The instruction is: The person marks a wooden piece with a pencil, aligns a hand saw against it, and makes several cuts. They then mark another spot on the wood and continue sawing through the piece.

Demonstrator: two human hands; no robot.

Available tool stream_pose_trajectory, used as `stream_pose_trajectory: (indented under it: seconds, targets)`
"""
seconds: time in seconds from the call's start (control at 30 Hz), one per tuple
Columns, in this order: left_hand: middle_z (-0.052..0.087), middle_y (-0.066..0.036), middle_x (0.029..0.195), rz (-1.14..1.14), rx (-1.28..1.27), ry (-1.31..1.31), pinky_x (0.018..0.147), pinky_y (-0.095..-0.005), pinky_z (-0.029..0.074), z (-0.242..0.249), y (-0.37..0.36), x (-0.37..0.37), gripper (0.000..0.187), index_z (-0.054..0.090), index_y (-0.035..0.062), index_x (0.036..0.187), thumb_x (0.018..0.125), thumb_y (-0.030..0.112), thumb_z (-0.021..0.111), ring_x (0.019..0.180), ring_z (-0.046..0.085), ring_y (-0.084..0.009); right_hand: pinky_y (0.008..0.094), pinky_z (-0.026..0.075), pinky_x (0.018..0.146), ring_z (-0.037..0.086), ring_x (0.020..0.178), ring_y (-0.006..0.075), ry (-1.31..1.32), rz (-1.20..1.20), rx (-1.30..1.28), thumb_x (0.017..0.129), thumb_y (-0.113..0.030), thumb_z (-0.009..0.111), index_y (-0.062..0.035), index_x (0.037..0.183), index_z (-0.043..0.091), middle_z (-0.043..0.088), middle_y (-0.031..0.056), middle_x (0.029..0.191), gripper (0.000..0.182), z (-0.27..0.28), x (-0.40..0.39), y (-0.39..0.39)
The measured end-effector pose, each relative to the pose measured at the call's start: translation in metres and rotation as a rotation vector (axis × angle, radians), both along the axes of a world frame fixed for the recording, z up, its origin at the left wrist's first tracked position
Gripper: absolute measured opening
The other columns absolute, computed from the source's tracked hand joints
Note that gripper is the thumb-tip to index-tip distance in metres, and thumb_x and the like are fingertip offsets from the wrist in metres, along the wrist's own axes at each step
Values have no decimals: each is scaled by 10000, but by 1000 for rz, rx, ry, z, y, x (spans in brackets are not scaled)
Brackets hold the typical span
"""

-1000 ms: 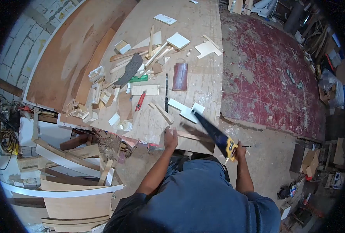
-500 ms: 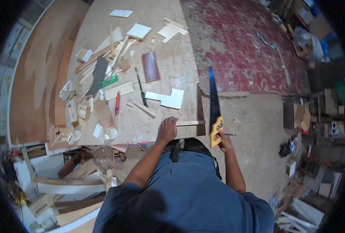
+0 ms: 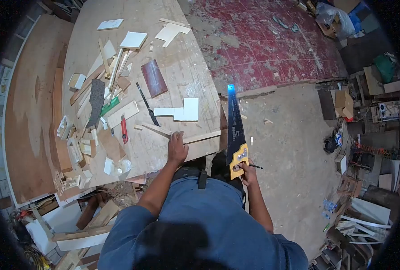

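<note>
My left hand (image 3: 177, 150) presses down at the left end of a thin wooden strip (image 3: 203, 135), its fingers closed around that end. The strip lies along the near edge of the workbench (image 3: 195, 81), its far end reaching the bench's right edge. Just past that edge, my right hand (image 3: 248, 173) grips the yellow handle of a handsaw (image 3: 236, 130). The dark blade points up and away, apart from the strip. A dark pencil or pen (image 3: 256, 166) sticks out from the same right hand.
On the bench lie a white L-shaped board (image 3: 186, 110), a red utility knife (image 3: 124, 130), a dark brown panel (image 3: 154, 78), a black slim tool (image 3: 147, 104) and piled wood offcuts. Small wood bits (image 3: 251, 140) show over the concrete floor. Boxes and scrap line the right side.
The view has turned and shifted. The saw's blade now shows its broad side, close beside the bench edge. A small pale piece shows right of the blade. Both hands keep their holds.
</note>
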State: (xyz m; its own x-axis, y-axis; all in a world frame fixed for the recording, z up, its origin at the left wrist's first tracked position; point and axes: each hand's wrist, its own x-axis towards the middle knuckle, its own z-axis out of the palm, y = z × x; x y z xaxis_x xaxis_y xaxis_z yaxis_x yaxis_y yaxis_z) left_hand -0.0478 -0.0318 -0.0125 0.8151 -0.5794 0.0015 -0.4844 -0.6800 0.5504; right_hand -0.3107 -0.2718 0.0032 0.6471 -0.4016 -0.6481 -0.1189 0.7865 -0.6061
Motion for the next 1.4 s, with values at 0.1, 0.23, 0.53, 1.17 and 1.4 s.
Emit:
stream_pose_trajectory:
  seconds: [0.1,0.23,0.53,1.17,1.4]
  targets:
    - [510,-199,1211,-58,-17,30,1002,-474,415,-10,-1,-1,441,522,7,1242,814,64,614,1159,477,-405,325,586,670,665,756,183,129,-6,-52,899,-16,587,-23,1152,544,641,80,937,257,-9,0,6]
    - [548,-178,1126,-144,-112,77,963,-467,437,-13,-35,-7,312,575,13,1154,844,36,597,1084,510,-382,263,530,624,632,684,120,201,99,-241,892,-60,619,-42,1050,595,641,35,824,160,-28,3,19]
    - [590,-218,1163,-10,-211,339,955,-463,461,-10,-82,-13,508,392,64,1397,911,14,531,1085,553,-396,314,507,723,636,807,151,303,379,-350,908,-180,660,-34,1009,644,683,62,886,178,-77,-1,43]
    - [403,-102,1512,-533,173,-117,898,-396,526,-8,-78,2,630,529,138,1369,769,-45,571,1022,587,-318,295,507,805,645,904,147,390,786,-409,916,-268,687,-39,1170,665,696,48,995,343,-44,7,45]
    - [434,-78,1503,-574,249,-169,865,-383,538,-14,-79,5,578,503,138,1404,832,60,542,985,585,-298,289,509,736,633,823,136,409,854,-282,928,-335,657,-22,1057,691,695,40,940,340,-73,3,29]
